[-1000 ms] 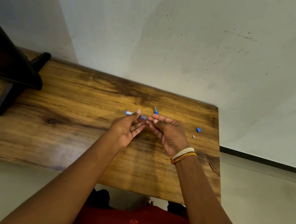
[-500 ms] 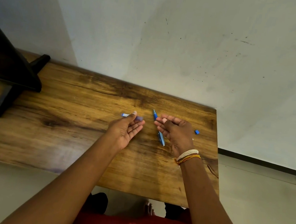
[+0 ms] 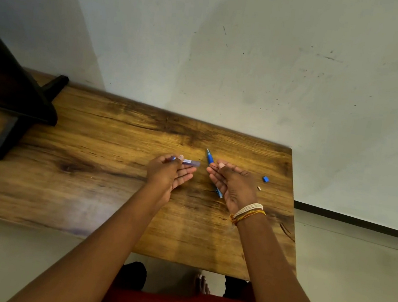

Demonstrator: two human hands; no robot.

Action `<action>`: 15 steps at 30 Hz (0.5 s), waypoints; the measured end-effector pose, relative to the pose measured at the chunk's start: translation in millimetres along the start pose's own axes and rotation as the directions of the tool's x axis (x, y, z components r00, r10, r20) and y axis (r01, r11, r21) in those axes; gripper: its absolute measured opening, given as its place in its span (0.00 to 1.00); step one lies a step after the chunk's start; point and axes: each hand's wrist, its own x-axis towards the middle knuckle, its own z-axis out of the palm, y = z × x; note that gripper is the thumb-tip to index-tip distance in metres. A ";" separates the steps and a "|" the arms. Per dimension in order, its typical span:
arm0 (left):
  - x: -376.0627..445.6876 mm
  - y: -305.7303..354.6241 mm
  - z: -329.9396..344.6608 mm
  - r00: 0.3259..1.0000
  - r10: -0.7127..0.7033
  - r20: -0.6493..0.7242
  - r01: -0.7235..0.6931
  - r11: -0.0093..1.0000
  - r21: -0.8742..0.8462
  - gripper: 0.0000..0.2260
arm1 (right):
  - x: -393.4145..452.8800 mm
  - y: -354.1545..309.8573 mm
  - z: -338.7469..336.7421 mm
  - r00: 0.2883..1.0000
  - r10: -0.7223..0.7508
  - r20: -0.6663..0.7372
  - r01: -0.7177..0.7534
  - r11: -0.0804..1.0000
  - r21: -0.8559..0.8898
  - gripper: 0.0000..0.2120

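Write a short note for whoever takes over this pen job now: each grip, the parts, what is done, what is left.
Left grip: pinches the pale tube, above the table.
Right grip: holds the blue pen part, tip pointing away.
On the table, beyond the right grip: small blue piece and tiny white piece.
Done: the pen is in separate parts.
Left: probably to fit them together; the two held parts do not touch yet.

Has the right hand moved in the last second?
Yes. The right hand, holding the pen, has shifted slightly right toward the blue piece on the table, opening a gap from the left hand, which pinches the tube.
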 end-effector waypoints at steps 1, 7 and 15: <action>-1.2 -0.5 0.9 1.000 -0.012 -0.002 0.012 1.000 0.000 0.08 | 0.2 0.8 0.0 1.000 -0.001 -0.004 0.001 1.000 -0.004 0.09; 3.2 -3.1 0.4 0.995 0.034 -0.091 -0.029 0.998 0.064 0.06 | 2.5 -1.0 -2.8 1.000 -0.011 -0.025 0.011 1.000 0.005 0.09; 10.8 -9.6 -13.2 0.962 0.223 -0.155 -0.139 0.896 0.422 0.02 | 7.2 -4.3 -7.0 0.997 -0.012 -0.077 0.013 1.000 0.016 0.08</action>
